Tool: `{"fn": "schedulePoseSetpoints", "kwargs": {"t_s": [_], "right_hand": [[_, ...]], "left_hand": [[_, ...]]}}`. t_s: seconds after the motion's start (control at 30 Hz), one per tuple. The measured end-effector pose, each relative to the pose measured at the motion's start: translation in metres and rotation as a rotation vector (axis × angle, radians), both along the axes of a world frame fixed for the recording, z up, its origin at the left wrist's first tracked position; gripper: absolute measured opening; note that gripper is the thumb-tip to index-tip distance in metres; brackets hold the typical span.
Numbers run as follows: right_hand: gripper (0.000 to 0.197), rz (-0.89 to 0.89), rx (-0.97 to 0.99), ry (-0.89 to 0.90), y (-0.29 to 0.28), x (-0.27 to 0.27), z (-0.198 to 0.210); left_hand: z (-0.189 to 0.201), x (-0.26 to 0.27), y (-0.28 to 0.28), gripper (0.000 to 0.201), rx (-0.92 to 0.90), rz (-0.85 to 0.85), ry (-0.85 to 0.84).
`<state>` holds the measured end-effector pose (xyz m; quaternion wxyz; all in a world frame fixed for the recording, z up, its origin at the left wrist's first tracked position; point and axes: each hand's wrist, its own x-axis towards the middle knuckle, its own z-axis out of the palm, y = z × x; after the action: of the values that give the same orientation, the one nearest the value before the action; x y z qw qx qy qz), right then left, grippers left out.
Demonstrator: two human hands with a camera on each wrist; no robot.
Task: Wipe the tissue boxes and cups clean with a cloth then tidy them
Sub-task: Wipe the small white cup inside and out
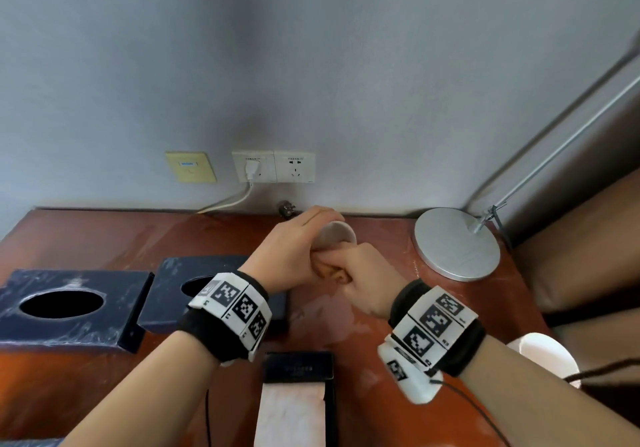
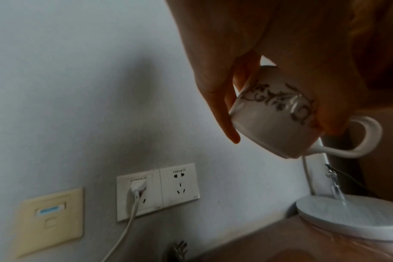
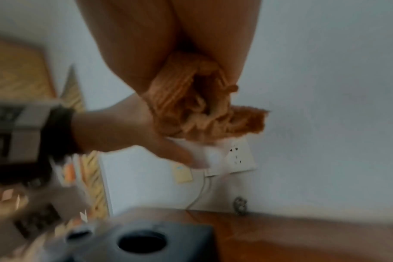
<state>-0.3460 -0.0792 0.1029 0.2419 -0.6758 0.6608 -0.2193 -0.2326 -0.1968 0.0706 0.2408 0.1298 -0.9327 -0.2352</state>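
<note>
My left hand point(image 1: 320, 226) grips a white cup point(image 1: 337, 233) above the back of the table, tilted with its mouth toward me. The left wrist view shows the cup point(image 2: 274, 120) with a dark floral band and its handle point(image 2: 368, 140) sticking out to the right. My right hand point(image 1: 349, 268) clutches a bunched orange cloth point(image 1: 329, 270) against the cup's lower side. In the right wrist view the cloth point(image 3: 198, 113) bulges from the fist. Two dark tissue boxes point(image 1: 62, 308) point(image 1: 211, 282) lie at the left. A second white cup point(image 1: 545, 354) stands at the right front.
A round silver lamp base point(image 1: 457, 244) stands at the back right, with its rod slanting up to the right. A black box point(image 1: 298, 370) with white tissue lies at the front centre. Wall sockets point(image 1: 273, 166) with one plugged cable sit behind the wooden table point(image 1: 104, 235).
</note>
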Motion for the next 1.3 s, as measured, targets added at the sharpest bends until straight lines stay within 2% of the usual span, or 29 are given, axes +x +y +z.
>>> {"fn": "schedulePoseSetpoints", "kwargs": {"t_s": [0.07,0.17,0.23,0.33,0.4,0.43,0.5,0.57,0.6,0.67,0.73,0.83,0.87,0.93,0.97,1.03,1.1,1.13,1.2,1.3], "right_hand": [[0.029,0.148,0.033,0.233,-0.003,-0.005,-0.003],[0.029,0.235,-0.15,0.47,-0.005,0.0,-0.007],[0.037,0.228,-0.287,0.547,-0.006,0.002,-0.014],[0.038,0.189,-0.221,0.612,-0.005,0.003,-0.024],[0.039,0.079,-0.206,0.609,-0.001,0.004,-0.028],[0.04,0.045,-0.189,0.574,0.001,0.007,-0.03],[0.049,-0.002,-0.076,0.351,0.006,0.011,-0.027],[0.034,-0.079,0.117,0.106,0.009,0.012,-0.011],[0.031,-0.114,0.153,-0.002,0.008,0.009,-0.005],[0.035,-0.191,0.157,-0.144,0.006,0.0,0.004],[0.034,-0.196,0.08,-0.126,0.002,-0.001,0.007],[0.047,-0.165,-0.03,0.128,0.002,0.01,-0.003],[0.045,-0.157,-0.058,0.128,0.004,0.016,-0.008],[0.036,-0.157,-0.084,-0.024,0.011,0.022,-0.013],[0.039,-0.17,-0.057,-0.09,0.013,0.02,-0.013],[0.039,-0.16,0.055,-0.125,0.014,0.01,-0.007],[0.034,-0.157,0.148,-0.113,0.012,-0.002,0.006],[0.032,-0.194,0.161,-0.144,0.012,-0.011,0.013],[0.032,-0.342,0.133,-0.323,0.013,-0.026,0.025],[0.041,-0.619,-0.128,-0.564,0.02,-0.045,0.031]], "left_hand": [[-0.008,0.003,0.002,0.059,-0.002,-0.002,-0.058],[-0.011,0.007,0.003,0.063,0.097,0.017,-0.08],[-0.008,0.007,0.004,0.064,0.096,-0.021,-0.091],[-0.003,0.004,0.007,0.058,0.021,-0.03,-0.06],[0.0,0.003,0.008,0.053,-0.013,-0.021,-0.035],[0.002,0.002,0.008,0.051,-0.022,-0.021,-0.04],[0.001,0.001,0.009,0.056,-0.044,-0.024,-0.086],[-0.007,0.003,0.01,0.062,-0.042,-0.022,-0.135],[-0.012,0.004,0.01,0.061,-0.022,-0.011,-0.145],[-0.015,0.007,0.01,0.061,0.035,0.031,-0.139],[-0.01,0.005,0.007,0.065,0.06,0.048,-0.109],[0.003,-0.002,0.008,0.066,0.045,0.018,-0.1],[0.005,-0.003,0.008,0.067,0.036,0.016,-0.098],[0.003,-0.003,0.01,0.064,0.011,0.024,-0.103],[0.0,-0.002,0.01,0.063,0.0,0.023,-0.11],[-0.007,0.002,0.013,0.064,0.021,0.015,-0.126],[-0.01,0.004,0.017,0.066,0.115,0.029,-0.128],[-0.01,0.005,0.018,0.066,0.157,0.044,-0.114],[-0.005,0.005,0.016,0.068,0.213,0.1,-0.072],[0.011,0.009,0.008,0.072,0.354,0.21,0.027]]}}
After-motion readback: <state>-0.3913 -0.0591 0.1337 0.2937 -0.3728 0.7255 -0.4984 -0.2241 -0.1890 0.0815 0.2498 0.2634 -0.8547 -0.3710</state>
